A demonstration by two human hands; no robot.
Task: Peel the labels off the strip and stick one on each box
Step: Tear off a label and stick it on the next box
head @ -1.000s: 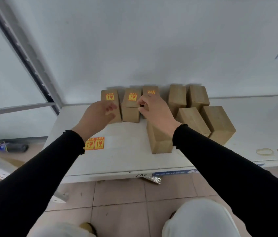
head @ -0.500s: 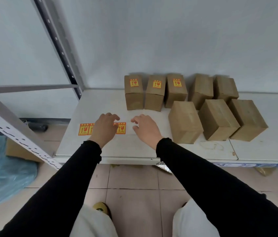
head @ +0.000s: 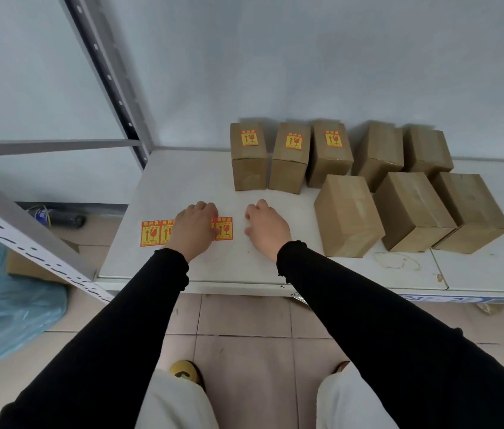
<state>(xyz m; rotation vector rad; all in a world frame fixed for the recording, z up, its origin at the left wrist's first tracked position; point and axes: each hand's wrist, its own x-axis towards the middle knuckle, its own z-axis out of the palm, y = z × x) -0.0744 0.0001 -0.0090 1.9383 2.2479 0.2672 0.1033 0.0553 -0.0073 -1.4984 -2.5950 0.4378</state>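
My left hand (head: pixel 194 231) lies knuckles-up across the middle of the flat orange-and-yellow label strip (head: pixel 151 233) on the smooth white shelf (head: pixel 244 267), fingers curled down onto it. My right hand (head: pixel 267 229) sits just beside the strip's end, loosely curled and holding nothing. Further back stand eight blocky brown cardboard boxes: the leftmost labelled box (head: pixel 248 156) and two neighbours carry stickers, while the plain box (head: pixel 349 215) nearest my right hand and the other four are bare.

White bench (head: pixel 182 181) in front of me, against a plain pale wall (head: pixel 306 57). Grey perforated steel rack upright (head: pixel 105 72) at its left corner, a crossbar (head: pixel 43 147) running left. Beige tiled floor (head: pixel 244 317) under me. Blue plastic bag (head: pixel 3 305) on the floor at left. Light is soft, even.
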